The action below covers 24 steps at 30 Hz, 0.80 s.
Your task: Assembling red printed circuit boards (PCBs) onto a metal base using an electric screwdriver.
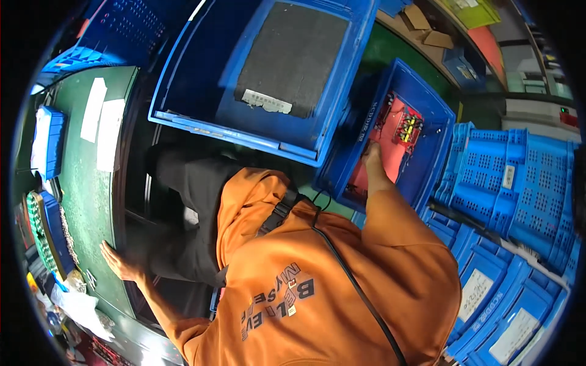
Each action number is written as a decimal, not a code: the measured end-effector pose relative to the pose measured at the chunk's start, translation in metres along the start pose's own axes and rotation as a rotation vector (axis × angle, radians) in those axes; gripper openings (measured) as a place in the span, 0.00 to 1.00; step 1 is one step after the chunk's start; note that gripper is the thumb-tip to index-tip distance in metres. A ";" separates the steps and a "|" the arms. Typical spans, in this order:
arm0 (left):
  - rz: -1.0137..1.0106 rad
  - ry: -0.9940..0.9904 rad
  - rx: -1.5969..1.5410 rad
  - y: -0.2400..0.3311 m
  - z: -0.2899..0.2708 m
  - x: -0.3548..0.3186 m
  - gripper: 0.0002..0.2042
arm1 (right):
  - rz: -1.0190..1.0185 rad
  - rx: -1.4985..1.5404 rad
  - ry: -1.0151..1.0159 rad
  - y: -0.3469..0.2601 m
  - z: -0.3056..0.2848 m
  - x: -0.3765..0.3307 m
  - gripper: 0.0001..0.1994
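The right hand [371, 152] is reached down into a blue crate [427, 177] at about 2 o'clock from the orange top [317, 287]. It is laid on a red board [390, 143] that lies flat on the crate floor. Whether its grip is closed on the board or merely resting on it cannot be told, as the fingers are seen from behind. A small block with yellow parts [410, 127] is mounted on the board's far end, at 1 o'clock from the hand and just beside it.

The left hand [119, 261] is spread flat, grip open, on the edge of the green bench [85, 201] at 9 o'clock; nothing is held in it. Two white paper strips [102, 122] are laid on the bench at 12 o'clock from that hand, well apart from it. A long tray of small parts [46, 235] is set at 9 o'clock from it, near the bench's outer edge.

A large blue crate [201, 79] with a dark grey mat [293, 58] in it is seen at 12 o'clock, just beside the smaller one. Stacked blue crates [513, 183] are piled at 3 o'clock, some bearing white labels.
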<state>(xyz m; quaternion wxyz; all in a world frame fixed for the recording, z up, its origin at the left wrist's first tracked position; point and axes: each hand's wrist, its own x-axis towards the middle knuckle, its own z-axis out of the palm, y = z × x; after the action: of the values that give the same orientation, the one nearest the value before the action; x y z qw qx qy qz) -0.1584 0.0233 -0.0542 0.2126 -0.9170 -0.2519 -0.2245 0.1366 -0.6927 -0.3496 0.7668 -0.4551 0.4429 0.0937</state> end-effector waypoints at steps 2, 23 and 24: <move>0.020 -0.008 0.019 -0.004 0.001 -0.001 0.29 | 0.029 0.081 0.063 0.001 0.011 0.025 0.19; -0.010 -0.088 0.004 -0.007 -0.007 -0.002 0.29 | 0.187 0.313 0.106 0.038 -0.025 0.212 0.22; -0.027 -0.089 -0.003 -0.009 -0.006 -0.005 0.29 | 0.196 0.322 0.098 0.034 -0.025 0.219 0.22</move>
<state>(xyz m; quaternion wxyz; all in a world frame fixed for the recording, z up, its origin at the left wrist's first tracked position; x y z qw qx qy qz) -0.1690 0.0253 -0.0499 0.1968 -0.9229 -0.2732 -0.1868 0.2327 -0.7498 -0.5425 0.7942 -0.2854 0.5313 0.0738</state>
